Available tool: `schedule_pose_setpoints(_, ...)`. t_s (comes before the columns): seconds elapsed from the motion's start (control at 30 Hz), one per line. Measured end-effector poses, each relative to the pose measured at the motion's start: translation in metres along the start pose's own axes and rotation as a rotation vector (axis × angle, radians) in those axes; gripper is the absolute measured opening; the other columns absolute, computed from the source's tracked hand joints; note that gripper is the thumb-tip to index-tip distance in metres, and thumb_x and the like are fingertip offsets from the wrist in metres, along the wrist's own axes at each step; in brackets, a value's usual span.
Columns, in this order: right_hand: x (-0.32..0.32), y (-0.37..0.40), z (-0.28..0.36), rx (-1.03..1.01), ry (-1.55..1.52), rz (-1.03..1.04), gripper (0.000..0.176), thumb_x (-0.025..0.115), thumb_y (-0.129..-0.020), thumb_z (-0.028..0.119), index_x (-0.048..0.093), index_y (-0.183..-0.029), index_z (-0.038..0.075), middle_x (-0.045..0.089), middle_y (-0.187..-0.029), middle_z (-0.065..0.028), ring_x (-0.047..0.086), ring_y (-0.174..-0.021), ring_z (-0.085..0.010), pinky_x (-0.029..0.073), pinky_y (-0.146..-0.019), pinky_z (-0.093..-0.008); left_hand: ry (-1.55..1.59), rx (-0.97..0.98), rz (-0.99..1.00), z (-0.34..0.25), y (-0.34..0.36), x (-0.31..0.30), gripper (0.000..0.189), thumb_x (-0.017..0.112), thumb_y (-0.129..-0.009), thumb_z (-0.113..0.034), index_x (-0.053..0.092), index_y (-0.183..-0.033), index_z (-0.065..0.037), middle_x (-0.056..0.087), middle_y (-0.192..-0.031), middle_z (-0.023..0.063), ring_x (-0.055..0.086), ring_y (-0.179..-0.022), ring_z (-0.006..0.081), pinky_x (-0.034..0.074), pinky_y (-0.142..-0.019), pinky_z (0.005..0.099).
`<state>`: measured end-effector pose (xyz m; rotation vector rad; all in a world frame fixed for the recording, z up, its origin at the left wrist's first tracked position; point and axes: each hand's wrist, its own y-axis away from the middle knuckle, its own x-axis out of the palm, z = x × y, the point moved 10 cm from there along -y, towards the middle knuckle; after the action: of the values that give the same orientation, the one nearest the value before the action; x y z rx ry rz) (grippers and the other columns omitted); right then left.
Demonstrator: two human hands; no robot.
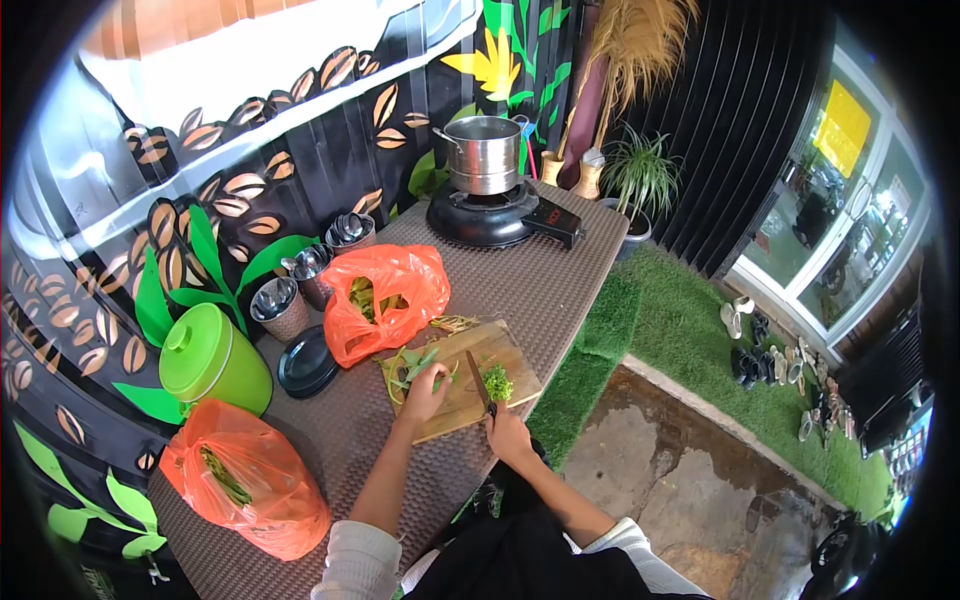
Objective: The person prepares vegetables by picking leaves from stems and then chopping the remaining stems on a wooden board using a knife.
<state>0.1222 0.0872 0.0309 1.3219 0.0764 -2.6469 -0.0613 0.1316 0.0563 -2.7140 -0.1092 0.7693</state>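
1. The left hand [427,392] has its fingers bent and closed on some leafy stems [409,368], whose leaves spread out toward the wall side of the cutting board.
2. The right hand [508,436] grips the handle of a knife [474,370]. Its blade points away from the person, between the left hand and a small heap of chopped greens [497,383].
3. The chopped greens lie on the board, just beside the blade, on the side toward the table's front edge.
4. The wooden cutting board [452,409] lies flat at the front edge of the table [428,478], about midway along it. More stems lie at its wall-side edge.
5. Just beyond the board, toward the wall, sits an open orange bag [421,271] with leaves inside.
6. Between that bag and the table's back edge are three cups of cutlery: one nearest the green tub [278,306], a middle one [311,277] and a farther one [351,232].
7. A stack of dark plates [307,362] lies between the open bag and a lidded green tub [222,362], which stands upright at the back edge.
8. A second orange bag [270,490], with greens showing through, fills the near left corner of the table.
9. Toward the far end, well apart from the hands, a black stove [470,222] carries an upright metal pot [484,160]. The stove's control box points toward the front edge.
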Motion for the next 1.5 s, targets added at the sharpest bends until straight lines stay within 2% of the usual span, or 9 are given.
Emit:
schedule_pose_setpoints(0.1, 0.002, 0.002, 0.008, -0.043, -0.011, 0.069, 0.042, 0.046, -0.091, 0.027, 0.037, -0.117, -0.005, 0.061, -0.073, -0.0303, 0.060, -0.072, -0.0478, 0.048, -0.067, -0.0558, -0.023, 0.046, -0.159, -0.001, -0.009, -0.018, 0.015, 0.064, -0.081, -0.005, 0.054, -0.092, 0.000, 0.062, -0.090, 0.0149, 0.062, -0.086, 0.0280, 0.048, -0.077, 0.0355)
schedule_pose_setpoints(0.33, 0.000, -0.001, 0.002, 0.009, 0.028, 0.109, 0.035, 0.044, -0.093, 0.027, 0.039, -0.110, -0.003, 0.062, -0.078, -0.0294, 0.061, -0.075, -0.0475, 0.049, -0.070, -0.0545, -0.013, -0.097, -0.109, 0.004, 0.013, -0.012, 0.014, 0.066, -0.080, -0.003, 0.061, -0.093, 0.000, 0.066, -0.092, 0.0114, 0.065, -0.086, 0.0219, 0.049, -0.078, 0.0309)
schedule_pose_setpoints(0.47, -0.006, -0.006, 0.011, 0.008, -0.004, 0.114, 0.031, 0.043, -0.093, 0.027, 0.040, -0.105, -0.001, 0.062, -0.078, -0.0293, 0.061, -0.076, -0.0475, 0.049, -0.070, -0.0542, 0.041, -0.105, -0.135, -0.005, 0.034, -0.007, 0.015, 0.062, -0.079, -0.001, 0.062, -0.095, -0.001, 0.065, -0.086, 0.0141, 0.065, -0.083, 0.0268, 0.049, -0.074, 0.0339)
schedule_pose_setpoints(0.53, 0.003, -0.007, 0.018, -0.049, -0.012, 0.114, 0.032, 0.046, -0.092, 0.027, 0.041, -0.106, -0.002, 0.061, -0.078, -0.0303, 0.060, -0.076, -0.0479, 0.048, -0.070, -0.0552, -0.113, -0.154, -0.355, -0.022, 0.047, -0.033, 0.015, 0.060, -0.079, -0.001, 0.062, -0.094, 0.000, 0.064, -0.086, 0.0147, 0.064, -0.083, 0.0280, 0.049, -0.072, 0.0346)
schedule_pose_setpoints(0.63, 0.011, -0.007, 0.026, -0.064, -0.023, 0.112, 0.033, 0.048, -0.091, 0.027, 0.042, -0.106, -0.002, 0.061, -0.079, -0.0315, 0.060, -0.078, -0.0481, 0.048, -0.071, -0.0559, -0.126, -0.252, -0.382, 0.003, 0.053, -0.034, 0.017, 0.059, -0.079, -0.002, 0.062, -0.095, 0.000, 0.063, -0.088, 0.0160, 0.062, -0.082, 0.0303, 0.048, -0.072, 0.0352)
schedule_pose_setpoints(0.77, 0.004, -0.007, 0.012, 0.070, -0.008, 0.078, 0.032, 0.047, -0.091, 0.027, 0.042, -0.105, -0.001, 0.061, -0.080, -0.0315, 0.060, -0.078, -0.0477, 0.048, -0.071, -0.0553, -0.051, -0.263, -0.324, -0.013, 0.052, -0.028, 0.015, 0.063, -0.077, -0.005, 0.064, -0.091, 0.000, 0.062, -0.088, 0.0164, 0.060, -0.080, 0.0316, 0.048, -0.071, 0.0356)
schedule_pose_setpoints(0.93, -0.002, -0.007, 0.003, 0.039, 0.009, 0.064, 0.030, 0.046, -0.092, 0.026, 0.041, -0.104, -0.001, 0.061, -0.080, -0.0305, 0.061, -0.077, -0.0477, 0.049, -0.069, -0.0550, -0.056, -0.107, -0.173, -0.014, 0.043, 0.006, 0.013, 0.070, -0.073, -0.009, 0.067, -0.082, 0.000, 0.062, -0.086, 0.0142, 0.057, -0.083, 0.0318, 0.046, -0.073, 0.0392)
schedule_pose_setpoints(1.17, -0.003, -0.010, 0.018, -0.055, 0.156, 0.133, 0.025, 0.045, -0.092, 0.023, 0.040, -0.101, 0.000, 0.063, -0.079, -0.0266, 0.063, -0.076, -0.0448, 0.051, -0.067, -0.0522, -0.093, -0.085, -0.157, -0.015, 0.038, 0.022, 0.011, 0.070, -0.073, -0.010, 0.069, -0.083, -0.006, 0.062, -0.085, 0.0109, 0.055, -0.086, 0.0306, 0.044, -0.078, 0.0389)
schedule_pose_setpoints(1.5, 0.015, -0.011, 0.014, 0.019, 0.184, 0.144, 0.023, 0.045, -0.091, 0.020, 0.040, -0.101, 0.000, 0.063, -0.079, -0.0269, 0.064, -0.076, -0.0438, 0.052, -0.066, -0.0523, -0.212, -0.029, -0.229, -0.032, 0.044, 0.014, 0.010, 0.068, -0.077, -0.014, 0.071, -0.086, -0.010, 0.063, -0.087, 0.0053, 0.055, -0.088, 0.0268, 0.043, -0.079, 0.0368)
